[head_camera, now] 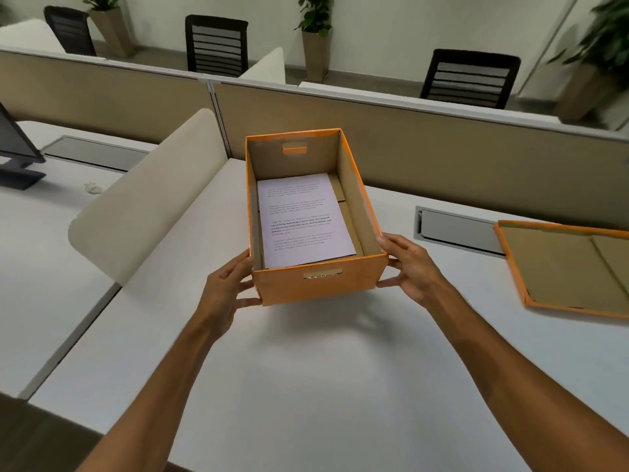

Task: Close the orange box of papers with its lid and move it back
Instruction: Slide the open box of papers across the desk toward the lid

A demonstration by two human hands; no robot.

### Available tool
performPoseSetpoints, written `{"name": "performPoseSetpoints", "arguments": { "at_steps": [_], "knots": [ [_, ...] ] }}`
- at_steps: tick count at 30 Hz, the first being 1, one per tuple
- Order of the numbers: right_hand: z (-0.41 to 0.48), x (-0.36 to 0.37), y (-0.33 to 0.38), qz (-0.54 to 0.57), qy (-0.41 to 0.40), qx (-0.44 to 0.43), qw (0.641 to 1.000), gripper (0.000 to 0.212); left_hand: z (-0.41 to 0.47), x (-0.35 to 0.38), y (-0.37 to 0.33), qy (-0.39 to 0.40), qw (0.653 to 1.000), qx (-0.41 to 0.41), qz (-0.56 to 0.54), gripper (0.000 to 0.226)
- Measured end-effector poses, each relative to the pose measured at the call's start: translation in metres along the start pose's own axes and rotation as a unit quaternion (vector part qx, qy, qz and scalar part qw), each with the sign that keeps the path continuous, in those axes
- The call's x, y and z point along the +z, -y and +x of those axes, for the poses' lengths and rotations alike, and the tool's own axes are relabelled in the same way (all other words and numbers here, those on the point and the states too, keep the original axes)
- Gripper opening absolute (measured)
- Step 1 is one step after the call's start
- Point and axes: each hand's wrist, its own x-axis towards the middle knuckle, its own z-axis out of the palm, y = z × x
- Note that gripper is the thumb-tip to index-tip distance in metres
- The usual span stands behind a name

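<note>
An open orange box (318,284) stands on the white desk in the middle of the view, with a handle slot in its near wall. Printed white papers (301,219) lie flat on its bottom. My left hand (229,286) presses against the box's near left corner and my right hand (410,267) against its near right corner, so the box is held between them. The orange lid (571,267) lies upside down on the desk at the far right, brown inside facing up, apart from the box.
A beige partition (459,148) runs along the desk's far edge behind the box. A curved cream divider (149,199) stands to the left. A metal cable tray (456,229) sits between box and lid. A monitor stand (17,165) is at far left.
</note>
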Motion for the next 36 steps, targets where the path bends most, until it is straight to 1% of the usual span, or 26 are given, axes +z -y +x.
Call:
{"name": "performPoseSetpoints", "arguments": {
  "at_steps": [6, 13, 18, 25, 29, 32, 36],
  "knots": [
    [-0.084, -0.054, -0.027, 0.022, -0.037, -0.011, 0.999, 0.040, -0.061, 0.041, 0.019, 0.030, 0.999, 0.000, 0.017, 0.049],
    [-0.175, -0.109, -0.063, 0.067, -0.081, -0.010, 0.994, 0.035, -0.128, 0.084, 0.044, 0.079, 0.996, -0.007, 0.027, 0.043],
    [-0.230, -0.131, -0.086, 0.085, -0.123, -0.008, 0.989, 0.042, -0.164, 0.103, 0.056, 0.112, 0.993, -0.017, 0.041, 0.043],
    [-0.289, -0.134, -0.119, 0.113, -0.160, 0.001, 0.981, 0.038, -0.201, 0.108, 0.074, 0.143, 0.987, -0.024, 0.070, 0.045],
    [-0.317, -0.130, -0.139, 0.108, -0.188, 0.013, 0.976, 0.041, -0.223, 0.106, 0.087, 0.156, 0.984, -0.029, 0.086, 0.035],
    [-0.335, -0.123, -0.154, 0.108, -0.207, 0.017, 0.972, 0.042, -0.237, 0.100, 0.099, 0.158, 0.982, -0.035, 0.095, 0.042],
    [-0.352, -0.115, -0.170, 0.109, -0.217, 0.028, 0.970, 0.033, -0.252, 0.093, 0.112, 0.158, 0.982, -0.048, 0.090, 0.040]
  ]
}}
